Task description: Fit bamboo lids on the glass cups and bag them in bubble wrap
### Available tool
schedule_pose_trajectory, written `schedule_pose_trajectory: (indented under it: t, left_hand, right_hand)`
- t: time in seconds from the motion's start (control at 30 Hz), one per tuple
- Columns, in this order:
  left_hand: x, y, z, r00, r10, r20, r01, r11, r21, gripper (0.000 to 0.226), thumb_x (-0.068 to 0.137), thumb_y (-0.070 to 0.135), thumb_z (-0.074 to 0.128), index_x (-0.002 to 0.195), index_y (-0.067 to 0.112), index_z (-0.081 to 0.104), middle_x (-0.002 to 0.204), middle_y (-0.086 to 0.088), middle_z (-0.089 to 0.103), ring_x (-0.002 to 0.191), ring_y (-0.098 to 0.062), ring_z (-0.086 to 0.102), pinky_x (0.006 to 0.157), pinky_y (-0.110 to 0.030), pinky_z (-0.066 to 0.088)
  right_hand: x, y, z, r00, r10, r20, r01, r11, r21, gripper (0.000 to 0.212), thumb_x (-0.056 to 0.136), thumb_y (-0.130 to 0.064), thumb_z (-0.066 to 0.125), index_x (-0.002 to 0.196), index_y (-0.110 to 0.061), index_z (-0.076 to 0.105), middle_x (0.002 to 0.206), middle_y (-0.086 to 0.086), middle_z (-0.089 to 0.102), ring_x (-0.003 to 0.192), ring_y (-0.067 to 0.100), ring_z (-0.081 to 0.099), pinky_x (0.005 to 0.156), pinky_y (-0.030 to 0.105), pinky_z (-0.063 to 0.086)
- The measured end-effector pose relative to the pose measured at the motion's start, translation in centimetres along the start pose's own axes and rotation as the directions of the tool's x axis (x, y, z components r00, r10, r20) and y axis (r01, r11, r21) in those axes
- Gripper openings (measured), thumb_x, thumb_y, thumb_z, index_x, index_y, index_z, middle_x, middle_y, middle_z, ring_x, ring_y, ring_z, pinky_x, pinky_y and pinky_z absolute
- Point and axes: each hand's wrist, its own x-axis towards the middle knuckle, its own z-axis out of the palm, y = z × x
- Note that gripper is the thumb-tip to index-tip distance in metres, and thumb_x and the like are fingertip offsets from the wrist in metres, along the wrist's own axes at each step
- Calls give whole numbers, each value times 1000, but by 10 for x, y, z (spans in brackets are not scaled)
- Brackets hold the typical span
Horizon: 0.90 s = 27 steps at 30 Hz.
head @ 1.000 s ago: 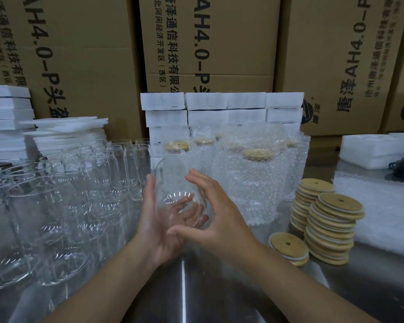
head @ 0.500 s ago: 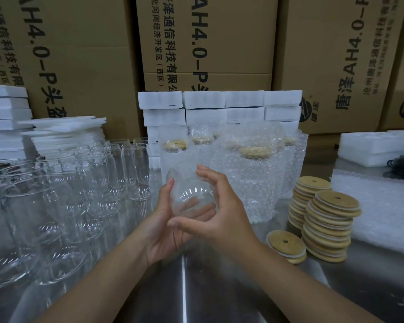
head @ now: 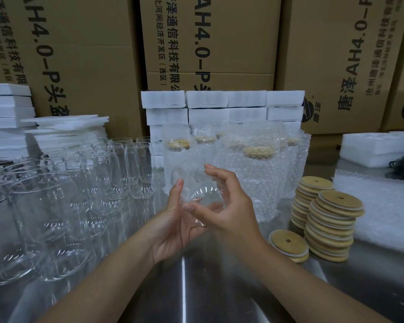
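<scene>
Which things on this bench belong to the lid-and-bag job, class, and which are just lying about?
Job in hand:
clear glass cup, held by left hand and right hand; empty clear glass cups; stacked round bamboo lids; bubble-wrapped lidded cups; flat pile of bubble wrap.

Lying about:
brown printed cardboard boxes; white foam blocks.

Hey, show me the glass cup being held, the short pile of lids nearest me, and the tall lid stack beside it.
glass cup (head: 194,179): head view, bare clear side wall.
short lid pile (head: 282,243): head view, top lid's wooden face.
tall lid stack (head: 331,229): head view, lid edges midway up.
</scene>
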Motion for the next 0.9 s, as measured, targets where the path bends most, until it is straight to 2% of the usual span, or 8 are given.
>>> schedule_pose_trajectory:
  t: [0.27, 0.4, 0.47, 0.57, 0.63, 0.7, 0.77, 0.9]
  left_hand:
    - [-1, 1, 4, 999, -17, 51, 14, 998, 56, 70, 68, 62, 53, 110, 6, 52, 111, -20, 70, 97, -23, 72, 73, -29, 59]
    - [1, 0, 3, 999, -5, 51, 0, 996, 87, 67, 79, 62, 45, 116, 10, 66, 117, -21, 67, 97, -24, 71, 77, -29, 59]
    - [1, 0, 3, 999, -4, 54, -2, 995, 99, 66, 82, 62, 41, 118, 14, 70, 117, -20, 67, 96, -24, 71, 76, -29, 59]
    - [3, -1, 3, 998, -17, 62, 10, 993, 113, 81, 82, 62, 40, 141, 6, 43, 117, -19, 68, 95, -23, 72, 75, -28, 59]
    - [4, -2, 2, 999, -12, 37, 8, 995, 103, 92, 82, 62, 42, 150, 4, 22, 116, -19, 68, 93, -24, 72, 74, -29, 59]
    - [5, -3, 0, 1000, -12, 18, 10, 996, 89, 101, 80, 62, 46, 153, 3, 10, 114, -20, 68, 92, -25, 72, 73, -30, 60]
    - [6, -3, -1, 1000, -25, 13, 24, 996, 84, 100, 77, 62, 49, 149, 2, 15, 106, -19, 71, 86, -24, 73, 69, -29, 59]
    - [7, -5, -4, 997, -73, -14, 74, 979, 188, 75, 68, 70, 48, 122, 18, 46, 108, -14, 72, 91, -22, 73, 75, -31, 60]
  right_hand:
    - [0, 1, 1, 998, 32, -58, -28, 997, 70, 62, 56, -57, 76, 111, -37, 56, 122, -19, 60, 114, -11, 52, 87, 3, 38]
    - [0, 1, 0, 997, 36, -65, -30, 996, 90, 53, 64, -45, 77, 111, -33, 57, 120, -17, 61, 95, -15, 58, 79, 3, 41]
    - [1, 0, 0, 997, 38, -65, -32, 995, 98, 47, 67, -44, 74, 110, -33, 58, 117, -19, 61, 102, -13, 56, 85, 4, 39]
    - [1, 0, -1, 995, 46, -84, -38, 995, 91, 39, 71, -50, 69, 106, -35, 58, 111, -28, 63, 110, -12, 54, 95, 10, 41]
    - [2, 0, -2, 992, 63, -107, -54, 994, 91, 33, 75, -53, 65, 103, -37, 59, 109, -33, 62, 109, -8, 57, 100, 26, 46]
    - [2, -2, -2, 989, 83, -123, -72, 993, 96, 32, 77, -58, 61, 101, -38, 61, 107, -33, 63, 107, 3, 62, 97, 41, 49]
    - [2, -4, -1, 985, 85, -153, -69, 992, 104, 28, 85, -56, 57, 101, -35, 63, 106, -31, 64, 105, 4, 64, 94, 46, 51]
    - [3, -6, -2, 976, 70, -206, -52, 995, 91, 33, 90, -50, 41, 102, -30, 64, 106, -26, 66, 108, -3, 59, 92, 49, 51]
